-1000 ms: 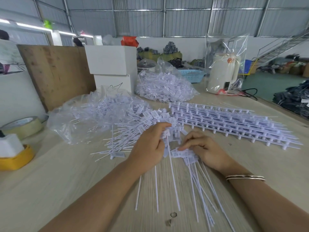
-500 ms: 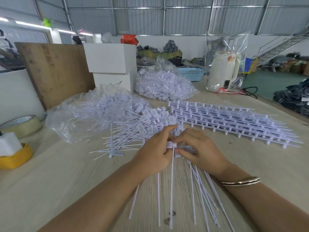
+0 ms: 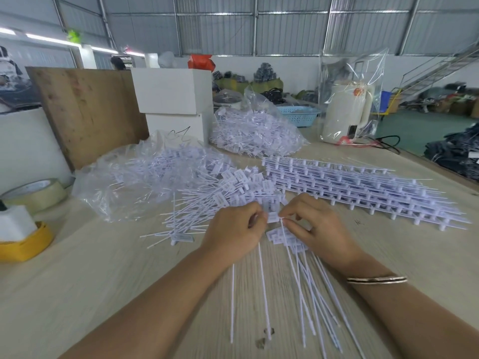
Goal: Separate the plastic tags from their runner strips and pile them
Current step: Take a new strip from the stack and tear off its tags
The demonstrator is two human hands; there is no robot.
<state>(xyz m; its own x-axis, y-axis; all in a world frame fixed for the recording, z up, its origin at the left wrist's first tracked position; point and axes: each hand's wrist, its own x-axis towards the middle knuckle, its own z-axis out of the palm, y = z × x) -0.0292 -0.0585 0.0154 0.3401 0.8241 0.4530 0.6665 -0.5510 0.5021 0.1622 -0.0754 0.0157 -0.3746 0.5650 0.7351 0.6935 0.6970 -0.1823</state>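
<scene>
At the far left edge of the desk (image 3: 77, 294) a yellow tape roll (image 3: 24, 246) carries a white foam block (image 3: 14, 224), and a beige tape roll (image 3: 36, 194) lies just behind it. Further in, a wooden board (image 3: 85, 112) leans upright, with a clear bag (image 3: 134, 182) of loose tags lying in front of it. White boxes (image 3: 173, 99) are stacked behind the bag. From the bag's right side a pile of tags (image 3: 220, 195) fans out towards the near middle, thin tails pointing left and near.

The left hand (image 3: 234, 233) is curled, its fingers closed on a tag (image 3: 272, 216) at the near edge of that pile; one long white tail runs out from under the hand towards the near edge. The right hand (image 3: 315, 226) sits just beside it, thumb and forefinger pinching the same tag where its tail begins. Under the right hand lies a small bunch of tags (image 3: 282, 235), their tails spreading across the desk towards the viewer. A bracelet (image 3: 377, 279) circles the right wrist.

Behind the hands a second bag (image 3: 255, 133) of tags rests on the desk. To the right, a stack of runner strips (image 3: 363, 187) stretches towards the far right. A white kettle (image 3: 347, 112) in clear wrap stands at the far right, with a blue basket (image 3: 298, 114) to its left
</scene>
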